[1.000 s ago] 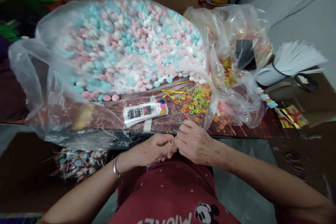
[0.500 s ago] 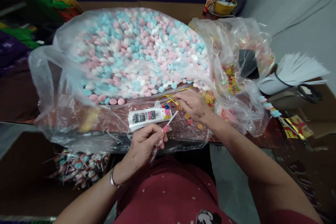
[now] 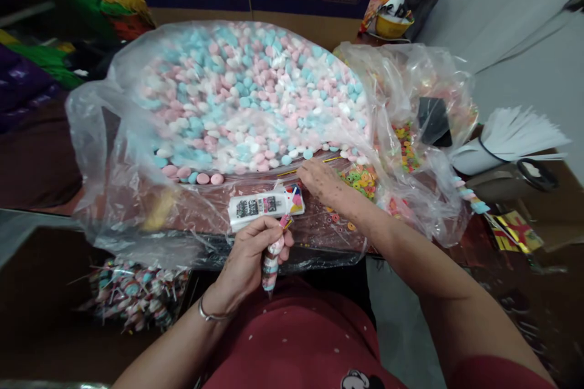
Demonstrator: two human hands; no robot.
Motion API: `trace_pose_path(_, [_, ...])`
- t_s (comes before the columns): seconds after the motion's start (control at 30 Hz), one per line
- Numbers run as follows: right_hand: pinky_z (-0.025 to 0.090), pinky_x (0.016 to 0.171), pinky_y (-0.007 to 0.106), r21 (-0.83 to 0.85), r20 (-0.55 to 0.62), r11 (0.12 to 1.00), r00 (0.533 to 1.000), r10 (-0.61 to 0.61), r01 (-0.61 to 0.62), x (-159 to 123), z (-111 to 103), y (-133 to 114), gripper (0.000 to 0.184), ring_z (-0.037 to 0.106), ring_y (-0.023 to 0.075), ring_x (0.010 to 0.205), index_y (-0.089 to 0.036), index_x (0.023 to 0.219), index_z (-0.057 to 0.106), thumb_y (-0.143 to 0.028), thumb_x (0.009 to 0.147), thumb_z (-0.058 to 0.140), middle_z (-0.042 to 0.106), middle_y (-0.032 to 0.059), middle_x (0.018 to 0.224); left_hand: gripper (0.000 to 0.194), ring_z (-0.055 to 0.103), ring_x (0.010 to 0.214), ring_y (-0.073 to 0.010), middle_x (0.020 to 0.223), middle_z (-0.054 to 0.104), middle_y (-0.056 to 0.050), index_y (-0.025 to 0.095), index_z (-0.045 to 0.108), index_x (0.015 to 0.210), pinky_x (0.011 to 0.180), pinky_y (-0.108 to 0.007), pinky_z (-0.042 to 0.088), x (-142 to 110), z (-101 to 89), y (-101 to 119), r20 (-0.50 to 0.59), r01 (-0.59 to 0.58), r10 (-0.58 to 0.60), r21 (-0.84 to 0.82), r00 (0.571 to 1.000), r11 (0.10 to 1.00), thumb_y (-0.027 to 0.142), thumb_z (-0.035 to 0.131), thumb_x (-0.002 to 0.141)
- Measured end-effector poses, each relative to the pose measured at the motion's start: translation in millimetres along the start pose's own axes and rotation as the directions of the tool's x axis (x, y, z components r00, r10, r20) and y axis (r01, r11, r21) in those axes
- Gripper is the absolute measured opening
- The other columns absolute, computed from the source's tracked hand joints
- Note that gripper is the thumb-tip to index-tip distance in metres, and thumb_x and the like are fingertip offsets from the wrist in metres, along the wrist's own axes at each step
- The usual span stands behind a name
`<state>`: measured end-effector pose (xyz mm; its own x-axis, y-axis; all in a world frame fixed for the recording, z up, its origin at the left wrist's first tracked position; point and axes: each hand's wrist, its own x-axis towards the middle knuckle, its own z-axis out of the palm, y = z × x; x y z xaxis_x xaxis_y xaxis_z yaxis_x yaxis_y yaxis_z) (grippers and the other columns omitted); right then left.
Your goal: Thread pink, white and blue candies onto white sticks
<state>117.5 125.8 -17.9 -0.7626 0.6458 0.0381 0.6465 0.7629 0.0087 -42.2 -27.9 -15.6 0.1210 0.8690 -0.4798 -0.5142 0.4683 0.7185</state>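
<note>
Of the 2 hands, the L hand (image 3: 249,255) is being kept pinched, thumb vs. fingers, on a wrapped candy stick (image 3: 271,266) (pink, white & blue), which is being held upper end away from the body, just off the front edge of the worktop (image 3: 469,225). The R hand (image 3: 322,182) is being held palm down w/ fingers bent by the gold ties (image 3: 332,160); whether one is being pinched can't be told. The white pkg (image 3: 255,205) is being borne by the worktop btwn the L hand & the big clear bag (image 3: 255,91) of pastel candies; ring candies (image 3: 360,181) are being partly hidden by the R forearm.
</note>
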Motion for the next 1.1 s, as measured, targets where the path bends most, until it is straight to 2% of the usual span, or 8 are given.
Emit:
trace_pose_path(0.13, [0.040, 0.077, 0.033, 0.074, -0.095, 0.995, 0.992, 0.080, -0.073, -10, -1, 8, 0.017, 0.051, 0.0222, 0.089, -0.013, 0.088, 0.063, -0.004, 0.088, 0.048, 0.062, 0.0112, 0.093, 0.027, 0.051, 0.043, -0.0102, 0.065, 0.065, -0.002, 0.017, 0.054, 0.068, 0.025, -0.015, 0.035, 0, -0.8, 0, 0.013, -0.041, 0.041, -0.017, 0.999, 0.999, 0.032, 0.076, 0.070])
trace_pose_path(0.27, [0.042, 0.081, 0.034, 0.254, -0.266, 0.950, 0.932, 0.248, -0.180, -25, -8, 4, 0.020, 0.052, 0.0220, 0.091, -0.015, 0.083, 0.061, -0.009, 0.090, 0.043, 0.059, 0.0103, 0.090, 0.026, 0.052, 0.042, -0.0104, 0.064, 0.066, -0.001, 0.017, 0.055, 0.069, 0.025, -0.015, 0.036, 1, 3.9, 1, 0.044, -0.054, 0.055, -0.015, 0.998, 0.998, 0.033, 0.076, 0.070])
trace_pose_path(0.37, [0.043, 0.073, 0.028, 0.593, -0.268, 0.792, 0.891, 0.367, -0.148, -40, -13, -19, 0.019, 0.054, 0.0160, 0.079, -0.018, 0.084, 0.058, -0.014, 0.091, 0.041, 0.058, 0.0031, 0.082, 0.026, 0.053, 0.043, -0.0106, 0.065, 0.067, -0.002, 0.017, 0.056, 0.071, 0.025, -0.016, 0.036, 3, 12.5, 0, 0.074, -0.059, 0.060, -0.008, 0.995, 0.998, 0.033, 0.076, 0.070])
trace_pose_path(0.47, [0.041, 0.065, 0.024, 0.788, -0.194, 0.612, 0.917, 0.349, -0.067, -56, -13, -47, 0.018, 0.052, 0.0120, 0.068, -0.019, 0.079, 0.055, -0.016, 0.090, 0.042, 0.055, -0.0016, 0.073, 0.025, 0.055, 0.044, -0.0108, 0.067, 0.067, -0.002, 0.017, 0.057, 0.072, 0.026, -0.015, 0.036, 6, 20.4, -1, 0.090, -0.065, 0.064, 0.002, 0.994, 0.998, 0.033, 0.076, 0.071])
trace_pose_path(0.87, [0.038, 0.065, 0.021, 0.817, -0.139, 0.574, 0.945, 0.296, -0.059, -78, -6, -66, 0.024, 0.050, 0.0095, 0.067, -0.018, 0.067, 0.052, -0.012, 0.090, 0.045, 0.053, -0.0025, 0.069, 0.026, 0.053, 0.039, -0.0092, 0.062, 0.064, 0.003, 0.019, 0.052, 0.079, 0.028, -0.014, 0.036, 6, 22.7, -10, -0.015, -0.126, 0.127, 0.053, 0.992, 0.991, 0.032, 0.074, 0.073])
trace_pose_path(0.93, [0.039, 0.065, 0.020, 0.799, -0.153, 0.599, 0.949, 0.275, -0.044, -79, -6, -68, 0.023, 0.052, 0.0089, 0.068, -0.018, 0.070, 0.055, -0.011, 0.091, 0.047, 0.055, -0.0023, 0.071, 0.025, 0.051, 0.037, -0.0089, 0.060, 0.064, 0.003, 0.019, 0.053, 0.077, 0.026, -0.014, 0.034, 7, 22.4, -10, -0.050, -0.125, 0.129, 0.079, 0.990, 0.989, 0.033, 0.073, 0.073])
trace_pose_path(1.0, [0.040, 0.065, 0.020, 0.689, -0.228, 0.724, 0.947, 0.227, -0.007, -81, -5, -71, 0.021, 0.052, 0.0093, 0.068, -0.017, 0.075, 0.058, -0.011, 0.092, 0.047, 0.056, -0.0012, 0.072, 0.024, 0.051, 0.037, -0.0094, 0.058, 0.063, 0.003, 0.019, 0.054, 0.077, 0.027, -0.014, 0.033, 9, 22.2, -11, -0.086, -0.124, 0.135, 0.124, 0.987, 0.985, 0.033, 0.073, 0.073])
trace_pose_path(1.1, [0.037, 0.063, 0.026, 0.269, -0.398, 0.961, 0.916, 0.056, 0.058, -82, -6, -72, 0.024, 0.050, 0.0135, 0.069, -0.015, 0.078, 0.060, -0.013, 0.095, 0.044, 0.056, 0.0023, 0.072, 0.022, 0.051, 0.037, -0.0092, 0.052, 0.060, 0.004, 0.018, 0.055, 0.076, 0.029, -0.013, 0.032, 14, 22.3, -10, -0.098, -0.110, 0.134, 0.220, 0.986, 0.969, 0.033, 0.071, 0.073])
